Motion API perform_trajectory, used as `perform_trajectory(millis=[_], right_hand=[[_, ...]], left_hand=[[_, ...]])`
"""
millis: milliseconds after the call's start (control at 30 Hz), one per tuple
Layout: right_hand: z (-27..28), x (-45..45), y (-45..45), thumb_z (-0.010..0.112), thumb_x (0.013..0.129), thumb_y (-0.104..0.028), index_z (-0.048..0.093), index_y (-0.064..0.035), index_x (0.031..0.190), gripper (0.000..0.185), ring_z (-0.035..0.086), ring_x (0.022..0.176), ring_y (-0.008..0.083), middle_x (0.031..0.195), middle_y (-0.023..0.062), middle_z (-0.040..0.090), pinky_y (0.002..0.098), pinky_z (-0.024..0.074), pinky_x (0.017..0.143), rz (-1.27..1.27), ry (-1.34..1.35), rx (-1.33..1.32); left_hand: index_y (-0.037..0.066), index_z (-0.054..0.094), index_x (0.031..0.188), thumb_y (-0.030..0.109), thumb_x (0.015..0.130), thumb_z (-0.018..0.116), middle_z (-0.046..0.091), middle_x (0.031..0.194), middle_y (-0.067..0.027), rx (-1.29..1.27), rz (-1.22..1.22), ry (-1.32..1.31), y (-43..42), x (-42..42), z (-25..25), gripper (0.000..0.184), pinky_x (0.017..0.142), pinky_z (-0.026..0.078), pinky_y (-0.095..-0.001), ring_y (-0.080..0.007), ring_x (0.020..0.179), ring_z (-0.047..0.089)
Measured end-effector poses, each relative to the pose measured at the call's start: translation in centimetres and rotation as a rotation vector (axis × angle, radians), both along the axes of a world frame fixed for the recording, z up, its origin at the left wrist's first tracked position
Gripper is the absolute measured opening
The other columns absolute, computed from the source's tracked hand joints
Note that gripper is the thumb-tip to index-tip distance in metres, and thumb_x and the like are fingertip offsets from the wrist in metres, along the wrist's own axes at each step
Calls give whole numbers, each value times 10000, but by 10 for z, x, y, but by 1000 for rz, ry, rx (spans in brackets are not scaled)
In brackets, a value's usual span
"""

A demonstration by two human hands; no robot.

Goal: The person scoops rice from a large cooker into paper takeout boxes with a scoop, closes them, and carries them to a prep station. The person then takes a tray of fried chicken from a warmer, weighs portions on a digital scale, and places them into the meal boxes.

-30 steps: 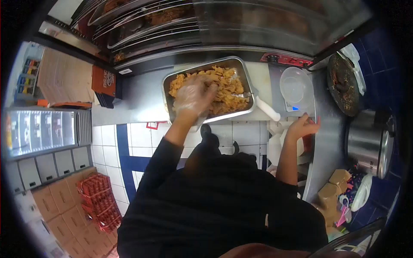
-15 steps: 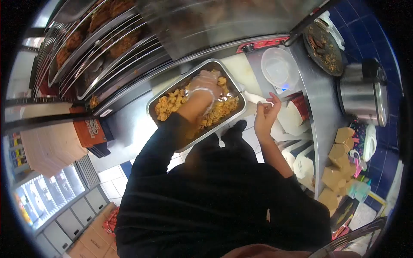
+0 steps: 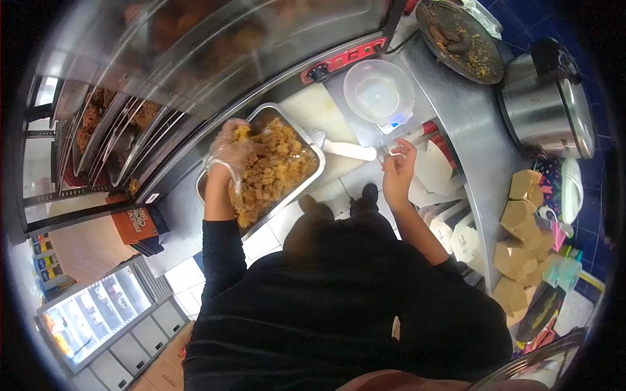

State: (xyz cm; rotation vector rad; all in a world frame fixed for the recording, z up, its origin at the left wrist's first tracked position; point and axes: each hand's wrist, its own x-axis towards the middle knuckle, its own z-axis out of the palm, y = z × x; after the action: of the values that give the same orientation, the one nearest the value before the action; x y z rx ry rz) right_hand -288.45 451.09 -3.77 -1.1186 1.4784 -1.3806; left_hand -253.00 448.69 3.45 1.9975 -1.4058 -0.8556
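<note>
A deep metal tray (image 3: 319,171) full of small golden fried chicken pieces (image 3: 277,159) lies tilted in front of me. At its left side my left hand (image 3: 231,151), in a clear plastic glove, is closed around some fried chicken; a golden piece shows at the fingers. The glove is slightly blurred. My right hand (image 3: 399,168) is bare and raised to the right of the tray, fingers loosely bent and apart, with nothing in it. Close to it is the white handle (image 3: 352,151) of a tool whose metal blade rests by the tray's right corner.
A clear plastic tub (image 3: 378,91) stands beyond the white board (image 3: 319,107). At the right are a steel pot (image 3: 544,107), a dark round pan (image 3: 460,42) and brown cardboard boxes (image 3: 518,221). A heated display cabinet (image 3: 235,58) fills the far side.
My left hand has gone from deep among the pieces to the tray's left side, lifting some. The pieces look more evenly spread, and the view has shifted. My right hand stays raised.
</note>
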Motion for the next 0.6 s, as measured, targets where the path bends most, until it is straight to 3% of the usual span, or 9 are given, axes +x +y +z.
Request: perform_trajectory(millis=[67, 100, 200, 233, 333, 367, 467, 567, 600], right_hand=[[-4, -23, -8, 553, 801, 23, 420, -42, 1213, 438, 470, 721, 80, 1000, 66, 448, 205, 388, 624, 13, -51, 11], [-3, -35, -12, 549, 800, 28, 425, -42, 1208, 432, 469, 721, 78, 995, 65, 450, 202, 387, 620, 17, -101, 14], [0, -74, -35, 534, 798, 41, 440, -44, 1188, 410, 464, 720, 73, 971, 58, 459, 194, 383, 608, -7, -132, -23], [-2, -88, -39, 529, 798, 45, 446, -44, 1181, 402, 462, 719, 71, 962, 55, 462, 192, 382, 604, -20, -122, -32], [-11, -127, -62, 532, 798, 40, 452, -45, 1170, 390, 458, 712, 67, 946, 42, 474, 192, 380, 598, -90, -88, -70], [-19, -139, -69, 545, 793, 24, 460, -48, 1163, 386, 467, 705, 71, 932, 42, 485, 199, 388, 605, -81, -134, -91], [-10, -161, -88, 550, 785, 18, 471, -55, 1156, 386, 481, 695, 77, 912, 51, 493, 211, 401, 608, -40, -42, -2], [-16, -173, -115, 561, 770, 13, 491, -60, 1140, 383, 501, 672, 95, 895, 61, 511, 234, 421, 600, 7, 12, -56], [-18, -175, -122, 565, 767, 12, 495, -59, 1137, 383, 503, 667, 98, 893, 61, 515, 238, 424, 597, 23, 31, -74]], left_hand=[[184, 550, 1087, 88, 733, 622, 574, 867, -54, 26, 185, 454, -5, -6, -6, 374, 703, 458, -303, -159, 801, 555], [166, 547, 1083, 51, 766, 595, 527, 882, 3, -17, 157, 551, -8, -16, 1, 341, 682, 447, -249, -91, 815, 515], [110, 537, 1082, -4, 767, 591, 506, 838, -10, -44, 231, 629, -44, -96, 44, 339, 601, 389, -228, -104, 715, 480], [110, 530, 1086, 54, 769, 622, 517, 878, -12, -56, 101, 727, -57, -111, 40, 335, 662, 422, -233, -116, 765, 499], [135, 507, 1148, 157, 762, 683, 537, 920, -40, -35, -19, 612, -105, -179, 19, 425, 746, 468, -273, -151, 808, 548], [136, 502, 1181, 174, 766, 701, 554, 970, -59, -57, -179, 384, -127, -186, -8, 462, 762, 491, -298, -159, 822, 571], [75, 495, 1187, 167, 757, 726, 584, 1022, -78, 148, -241, 187, -155, -233, -45, 497, 745, 503, -281, -158, 860, 587], [11, 489, 1184, 158, 753, 745, 623, 993, -85, 287, -113, 512, -150, -249, -46, 522, 707, 509, -251, -152, 836, 605], [4, 499, 1170, 159, 753, 748, 632, 977, -86, 275, -60, 476, -149, -247, -54, 510, 695, 506, -246, -148, 816, 610]])
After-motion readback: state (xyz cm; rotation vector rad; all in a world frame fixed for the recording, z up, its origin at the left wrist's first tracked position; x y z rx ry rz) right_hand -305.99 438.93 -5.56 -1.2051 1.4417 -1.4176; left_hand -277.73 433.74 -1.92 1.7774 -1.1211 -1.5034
